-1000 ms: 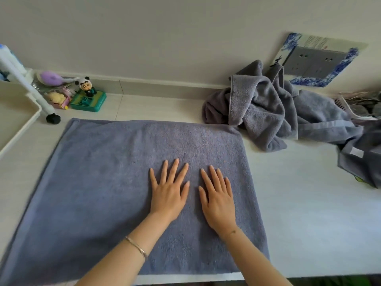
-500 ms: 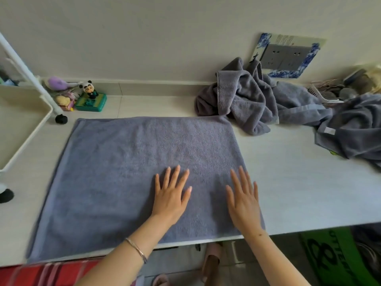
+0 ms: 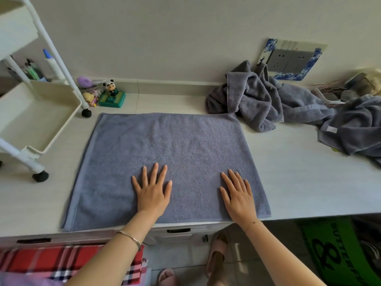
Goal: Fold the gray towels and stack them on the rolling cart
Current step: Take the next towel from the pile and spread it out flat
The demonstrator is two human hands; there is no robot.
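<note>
Towel [image 3: 165, 149], gray, lies spread flat on the table [image 3: 299, 182], its near hem along the front edge. Left grip [image 3: 152, 193], a bare hand, rests on its near middle. Right grip [image 3: 239, 197] rests by its near right corner. Both grips fully open: fingers straight, palms down, pressing the cloth, holding nothing. Crumpled towels [image 3: 253, 100] heaped behind right. Rolling cart [image 3: 41, 112] stands just left.

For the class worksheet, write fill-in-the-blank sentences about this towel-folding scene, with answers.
The left hand and right hand press flat on a spread ____ towel.
The rolling cart stands to the towel's ____.
The panda figurine stands on a ____ base.
The bracelet is on the ____ wrist.
Answers: gray; left; green; left.
</note>
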